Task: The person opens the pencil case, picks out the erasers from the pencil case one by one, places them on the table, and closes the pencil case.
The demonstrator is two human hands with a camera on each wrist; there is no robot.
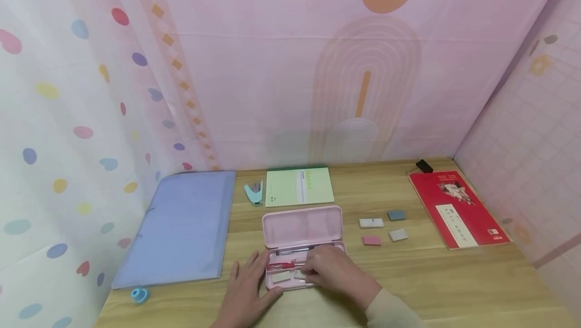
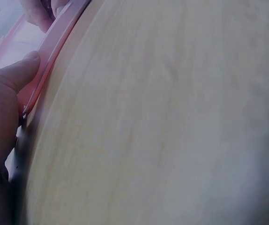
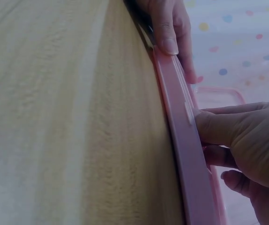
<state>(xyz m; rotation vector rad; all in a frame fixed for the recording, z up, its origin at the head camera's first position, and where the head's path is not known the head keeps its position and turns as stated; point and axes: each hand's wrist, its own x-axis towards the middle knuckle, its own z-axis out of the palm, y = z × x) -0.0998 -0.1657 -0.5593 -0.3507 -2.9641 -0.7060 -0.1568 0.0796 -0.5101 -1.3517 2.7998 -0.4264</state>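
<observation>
An open pink pencil case (image 1: 303, 228) lies on the table with its lid tilted back. Inside are a red pen (image 1: 282, 266), a dark-tipped clear pen (image 1: 290, 251) and a white eraser (image 1: 281, 277). My right hand (image 1: 333, 270) reaches into the case from the right, its curled fingers at a second white eraser (image 1: 299, 274), which they partly cover and appear to pinch. Against the left end of the case rests my left hand (image 1: 247, 287), fingers extended, its thumb (image 2: 24, 70) on the front corner. In the right wrist view, the front wall (image 3: 183, 136) hides the right fingertips.
Right of the case lie a white eraser (image 1: 371, 223), a blue one (image 1: 397, 215), a grey one (image 1: 398, 235) and a pink one (image 1: 371, 240). Around are a red book (image 1: 458, 207), green notebook (image 1: 299, 186), stapler (image 1: 254, 195), blue folder (image 1: 181, 232) and small blue object (image 1: 139, 295).
</observation>
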